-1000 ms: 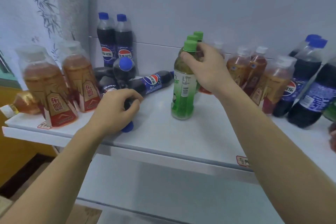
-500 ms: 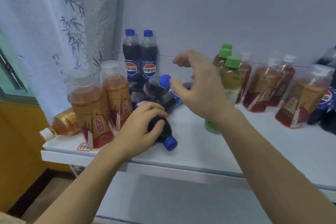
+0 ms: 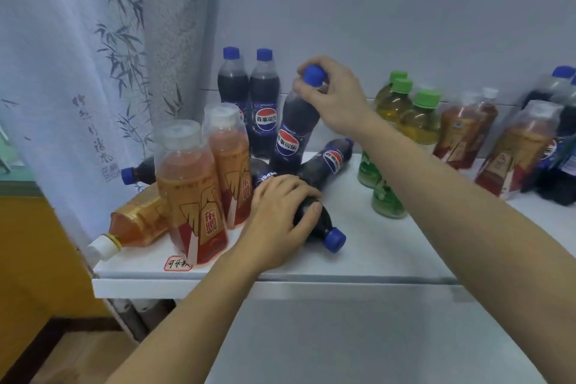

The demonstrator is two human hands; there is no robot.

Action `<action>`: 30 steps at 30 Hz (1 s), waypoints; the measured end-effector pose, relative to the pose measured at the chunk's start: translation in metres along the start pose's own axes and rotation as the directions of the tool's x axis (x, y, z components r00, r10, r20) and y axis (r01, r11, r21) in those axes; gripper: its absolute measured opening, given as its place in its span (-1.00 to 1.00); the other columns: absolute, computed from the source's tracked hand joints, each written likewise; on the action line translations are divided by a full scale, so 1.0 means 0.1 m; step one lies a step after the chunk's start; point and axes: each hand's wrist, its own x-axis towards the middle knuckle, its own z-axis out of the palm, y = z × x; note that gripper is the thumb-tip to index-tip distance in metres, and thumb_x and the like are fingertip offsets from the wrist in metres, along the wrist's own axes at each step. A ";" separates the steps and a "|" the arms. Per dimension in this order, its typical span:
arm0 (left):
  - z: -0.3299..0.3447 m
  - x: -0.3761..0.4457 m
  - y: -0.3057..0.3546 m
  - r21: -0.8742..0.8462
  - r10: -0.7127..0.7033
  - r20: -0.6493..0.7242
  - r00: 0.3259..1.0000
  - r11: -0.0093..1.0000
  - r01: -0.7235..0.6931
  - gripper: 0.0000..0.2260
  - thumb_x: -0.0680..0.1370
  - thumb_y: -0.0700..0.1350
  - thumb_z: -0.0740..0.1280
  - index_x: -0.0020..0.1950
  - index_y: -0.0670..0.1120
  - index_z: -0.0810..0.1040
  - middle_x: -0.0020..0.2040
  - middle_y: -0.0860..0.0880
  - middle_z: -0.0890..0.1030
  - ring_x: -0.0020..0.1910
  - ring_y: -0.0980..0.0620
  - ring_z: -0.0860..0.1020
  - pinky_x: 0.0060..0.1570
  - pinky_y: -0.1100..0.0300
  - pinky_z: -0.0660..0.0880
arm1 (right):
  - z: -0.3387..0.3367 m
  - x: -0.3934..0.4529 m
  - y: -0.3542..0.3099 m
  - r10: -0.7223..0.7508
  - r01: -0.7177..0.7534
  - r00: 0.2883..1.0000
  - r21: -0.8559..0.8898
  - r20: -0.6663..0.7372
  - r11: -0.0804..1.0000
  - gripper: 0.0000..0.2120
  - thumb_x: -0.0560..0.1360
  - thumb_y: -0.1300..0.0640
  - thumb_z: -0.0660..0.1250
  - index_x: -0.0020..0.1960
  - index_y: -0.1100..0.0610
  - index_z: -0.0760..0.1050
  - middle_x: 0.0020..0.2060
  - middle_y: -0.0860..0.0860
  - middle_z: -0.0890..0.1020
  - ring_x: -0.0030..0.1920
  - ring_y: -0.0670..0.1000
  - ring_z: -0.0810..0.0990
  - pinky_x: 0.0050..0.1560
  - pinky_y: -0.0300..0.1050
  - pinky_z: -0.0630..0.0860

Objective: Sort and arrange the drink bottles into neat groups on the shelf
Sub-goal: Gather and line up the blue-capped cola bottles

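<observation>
My right hand (image 3: 335,97) grips the neck of a tilted Pepsi bottle (image 3: 291,137), blue cap up, its base among lying cola bottles. My left hand (image 3: 280,215) rests over a lying Pepsi bottle (image 3: 324,227) whose cap points toward the white shelf's (image 3: 374,246) front edge. Another Pepsi bottle (image 3: 330,162) lies behind it. Two Pepsi bottles (image 3: 249,103) stand upright at the back wall. Two orange tea bottles (image 3: 193,190) stand at the front left, and one (image 3: 134,221) lies on its side at the left edge. Three green-capped tea bottles (image 3: 402,115) stand behind my right forearm.
More orange tea bottles (image 3: 486,137) and Pepsi bottles (image 3: 558,146) stand at the far right. A white curtain (image 3: 93,72) with a bamboo print hangs at the left. A small Pepsi bottle (image 3: 137,173) lies by the curtain. A lower white shelf (image 3: 343,337) sits below.
My right hand let go of the green tea bottle, moved left, and took a lying Pepsi bottle by the neck, tipping it up. My left hand stayed on the lying Pepsi bottle.
</observation>
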 end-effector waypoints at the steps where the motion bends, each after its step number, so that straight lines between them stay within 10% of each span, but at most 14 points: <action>1: 0.00 0.00 0.01 -0.001 0.004 -0.002 1.000 1.000 -0.004 -0.64 0.61 0.18 0.09 0.22 0.11 0.59 0.19 0.18 0.55 0.37 0.15 0.38 0.46 0.11 0.11 | 0.03 0.09 -0.03 0.010 -0.009 1.000 -0.060 0.023 0.998 -0.75 0.55 0.06 0.43 0.18 0.14 0.56 0.02 -0.06 0.60 -0.19 -0.13 0.55 -0.06 -0.33 0.47; 6: -0.02 -0.02 0.02 -0.009 -0.029 0.043 0.999 1.000 0.030 -0.61 0.62 0.20 0.06 0.29 0.12 0.55 0.27 0.15 0.51 0.46 0.14 0.30 0.55 0.04 -0.05 | 0.16 0.37 -0.08 0.099 -0.070 0.989 -0.238 0.114 0.969 -0.66 0.59 -0.02 0.36 0.31 0.07 0.45 0.10 -0.04 0.54 0.01 -0.04 0.53 0.04 -0.20 0.44; 15: -0.06 -0.06 0.04 -0.037 -0.050 0.072 0.996 0.998 0.052 -0.62 0.63 0.17 0.09 0.33 0.11 0.53 0.35 0.13 0.49 0.53 0.12 0.24 0.59 -0.04 -0.12 | 0.24 0.22 -0.11 0.299 -0.299 0.954 -0.041 -0.003 0.953 -0.58 0.66 -0.11 0.21 0.42 0.05 0.28 0.11 0.03 0.57 0.09 0.03 0.60 0.16 -0.02 0.57; 17: -0.05 -0.05 0.03 -0.043 -0.047 0.064 0.997 0.998 0.050 -0.63 0.64 0.17 0.10 0.33 0.11 0.53 0.35 0.14 0.49 0.52 0.14 0.24 0.59 -0.03 -0.12 | 0.19 0.02 -0.09 0.207 -0.243 0.964 -0.240 -0.168 0.940 -0.72 0.67 -0.02 0.19 0.33 0.06 0.36 0.13 0.05 0.56 0.03 0.02 0.58 0.08 -0.04 0.59; 20: -0.04 -0.05 0.02 -0.050 -0.045 0.039 0.998 0.998 0.047 -0.62 0.62 0.17 0.09 0.31 0.10 0.55 0.32 0.14 0.50 0.49 0.15 0.26 0.58 0.00 -0.11 | 0.14 -0.36 0.03 0.209 -0.175 0.977 -0.698 -0.037 0.694 -0.73 0.63 -0.06 0.19 0.24 0.06 0.41 0.13 0.09 0.56 0.01 0.10 0.57 0.01 0.07 0.58; 23: -0.02 -0.06 0.04 -0.042 -0.040 -0.011 0.999 0.998 0.040 -0.58 0.60 0.20 0.05 0.26 0.07 0.57 0.26 0.12 0.49 0.44 0.14 0.30 0.57 -0.02 -0.07 | 0.15 -0.59 0.22 0.491 -0.217 0.869 -0.853 0.052 0.474 -0.44 0.60 -0.26 0.15 0.44 0.09 0.28 0.24 0.16 0.57 0.13 0.20 0.60 0.08 0.12 0.58; 30: 0.00 -0.08 0.02 -0.013 -0.026 -0.048 0.999 1.000 0.026 -0.60 0.58 0.16 0.06 0.20 0.04 0.58 0.21 0.08 0.52 0.39 0.07 0.37 0.50 -0.12 0.13 | 0.22 -0.61 0.39 0.779 -0.583 0.614 -0.595 0.125 0.554 -0.09 0.47 -0.33 0.29 0.60 0.10 -0.01 0.42 0.24 0.37 0.17 0.28 0.57 0.17 0.14 0.57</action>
